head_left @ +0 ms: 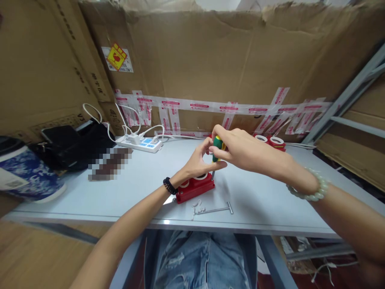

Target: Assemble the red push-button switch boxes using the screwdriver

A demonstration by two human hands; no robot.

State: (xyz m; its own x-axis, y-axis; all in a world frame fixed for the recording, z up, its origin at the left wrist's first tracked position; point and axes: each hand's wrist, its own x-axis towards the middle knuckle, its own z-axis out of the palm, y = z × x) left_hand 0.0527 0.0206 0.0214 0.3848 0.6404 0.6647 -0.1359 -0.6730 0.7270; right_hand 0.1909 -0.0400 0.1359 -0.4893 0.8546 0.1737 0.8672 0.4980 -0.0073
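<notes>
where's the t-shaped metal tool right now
In the head view the T-shaped metal tool lies flat on the grey table, near its front edge, just in front of the red block at the middle of the picture.

Both bare forearms reach forward and converge. The left hand comes from below, fingers curled inward, thumb meeting the right hand, which arches over from above, wrist raised, fingertips pinched tightly together.

A makeshift workshop bench: taped cardboard walls, a grey table, a power strip, metal shelving.
</notes>
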